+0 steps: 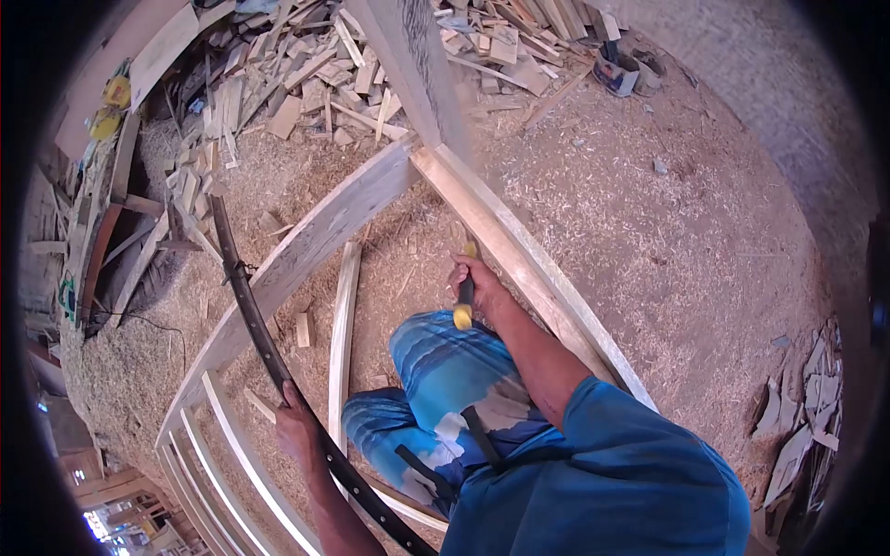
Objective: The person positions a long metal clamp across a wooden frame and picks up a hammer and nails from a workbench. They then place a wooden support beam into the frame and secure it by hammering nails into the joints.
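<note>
My left hand (pixel 295 428) is closed around a long dark bar clamp (pixel 248 310) with a row of holes. The clamp lies across one long board of a wooden frame (pixel 320 222), and a small fitting sticks out from it near that board. In my right hand (pixel 475 283) is a hammer (pixel 465 301) with a black and yellow handle, its yellow butt end towards me. Its far end is hard to make out against the sawdust. The right hand is inside the frame, close to a pale rail (pixel 519 259).
A wide post (pixel 408 65) rises from the frame's far corner. Slats (pixel 246 454) run at lower left, and a loose strip (pixel 344 324) lies near my knees. Offcuts (pixel 315 83) are heaped behind. Shoes (pixel 626 72) stand at the back; thin scraps (pixel 802 417) lie right.
</note>
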A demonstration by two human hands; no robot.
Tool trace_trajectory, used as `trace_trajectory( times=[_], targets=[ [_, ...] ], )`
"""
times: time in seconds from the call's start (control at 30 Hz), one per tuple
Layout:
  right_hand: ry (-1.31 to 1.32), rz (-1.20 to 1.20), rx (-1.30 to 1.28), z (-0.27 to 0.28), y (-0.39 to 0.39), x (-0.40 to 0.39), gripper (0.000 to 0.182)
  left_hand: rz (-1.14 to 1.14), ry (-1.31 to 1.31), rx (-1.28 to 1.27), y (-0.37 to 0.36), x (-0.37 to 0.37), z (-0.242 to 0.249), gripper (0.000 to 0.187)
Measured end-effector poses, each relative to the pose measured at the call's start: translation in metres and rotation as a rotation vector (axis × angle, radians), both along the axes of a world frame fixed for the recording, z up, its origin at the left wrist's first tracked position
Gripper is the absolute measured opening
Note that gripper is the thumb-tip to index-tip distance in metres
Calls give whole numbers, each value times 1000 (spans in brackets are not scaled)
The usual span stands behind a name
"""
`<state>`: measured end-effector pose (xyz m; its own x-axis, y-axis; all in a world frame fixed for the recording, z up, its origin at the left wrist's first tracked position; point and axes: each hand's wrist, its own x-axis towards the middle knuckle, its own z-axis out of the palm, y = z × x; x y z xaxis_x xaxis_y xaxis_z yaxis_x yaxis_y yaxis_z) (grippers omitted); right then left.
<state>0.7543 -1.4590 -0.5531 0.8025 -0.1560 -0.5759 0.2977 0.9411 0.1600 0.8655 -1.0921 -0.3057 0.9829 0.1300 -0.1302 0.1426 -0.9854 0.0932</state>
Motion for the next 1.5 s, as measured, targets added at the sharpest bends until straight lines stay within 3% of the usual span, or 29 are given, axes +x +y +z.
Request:
trace_trajectory(
  times=[0.13, 0.17, 0.27, 0.3, 0.5, 0.63, 0.7, 0.77, 0.8, 0.87, 0.97, 1.07, 1.1, 1.2, 1.27, 1.37, 1.47, 1.5],
  targets=[
    [111, -74, 74, 8, -12, 19, 16, 0, -6, 21, 4, 2, -3, 96],
    [-144, 58, 211, 15, -22, 13, 18, -5, 0, 8, 3, 4, -5, 96],
    [-234, 154, -90, 43, -19, 13, 21, -7, -3, 10, 7, 1, -5, 95],
    [-145, 138, -221, 45, -13, 14, 21, -16, -16, 33, 6, -1, -3, 94],
    [-44, 33, 86, 33, -4, 26, 16, -27, -26, 42, -2, -1, 3, 92],
    [-19, 49, -10, 39, 14, 14, 17, -24, -20, 63, 1, 0, 2, 92],
    [97, 169, -210, 67, 30, 8, 16, 0, -26, 23, -1, 0, 2, 92],
    [276, 314, -502, 133, 43, 0, 13, 12, -28, 10, -1, 2, 0, 93],
    [293, 365, -755, 150, 46, 2, 10, 12, -27, 17, 0, 3, -1, 93],
    [319, 465, -1249, 166, 58, 7, 21, 20, -15, 21, 4, 2, -1, 93],
    [489, 247, -2182, 174, 86, 21, 52, 39, -6, 15, 3, 4, -1, 92],
    [299, 485, -2173, 185, 79, 29, 69, 20, -35, -58, 7, 3, -2, 90],
    [202, 540, -2123, 192, 70, 29, 65, 23, -27, -76, 6, 3, -2, 89],
    [237, 544, -2224, 171, 30, 20, 56, 27, -23, -124, 7, 6, -2, 84],
    [779, 571, -1921, 170, 4, 13, 42, 28, -33, -124, 5, 7, 0, 82],
    [1005, 618, -2059, 176, 33, 28, 42, 30, 38, -122, 5, 13, 6, 80],
    [798, 561, -2147, 177, 55, 33, 43, 33, 6, -139, 3, 13, 8, 74],
    [703, 747, -1905, 224, 57, 41, 49, 41, -25, -101, 2, 12, 4, 70]
  ],
)
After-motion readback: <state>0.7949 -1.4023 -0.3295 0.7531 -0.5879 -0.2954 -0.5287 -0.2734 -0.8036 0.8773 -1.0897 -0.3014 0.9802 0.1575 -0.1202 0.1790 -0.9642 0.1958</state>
